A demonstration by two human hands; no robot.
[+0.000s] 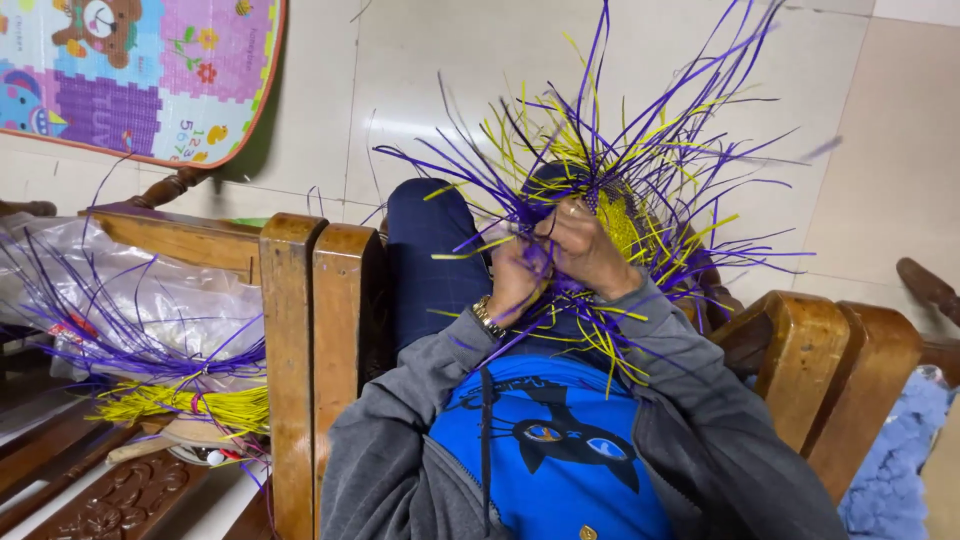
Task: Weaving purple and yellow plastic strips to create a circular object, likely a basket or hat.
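Wooden chair arms (320,330), colourful play mat (140,70) against wall, clear plastic bag (170,290), spare purple and yellow strip bundle (190,400), blue cloth (895,470).

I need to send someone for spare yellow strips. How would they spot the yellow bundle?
Start at the wooden chair arm left of the person. On the seat beyond it, under loose purple strips, lies the yellow bundle. It alone is tied together and all yellow.

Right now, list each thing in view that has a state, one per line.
Left hand: closed on purple strips of the woven piece.
Right hand: gripping the woven piece.
Woven piece: unfinished, loose purple and yellow strips sticking out all round.
Yellow strip bundle: tied, lying on the chair.
Purple strip bundle: loose, fanned out.
Plastic bag: crumpled.
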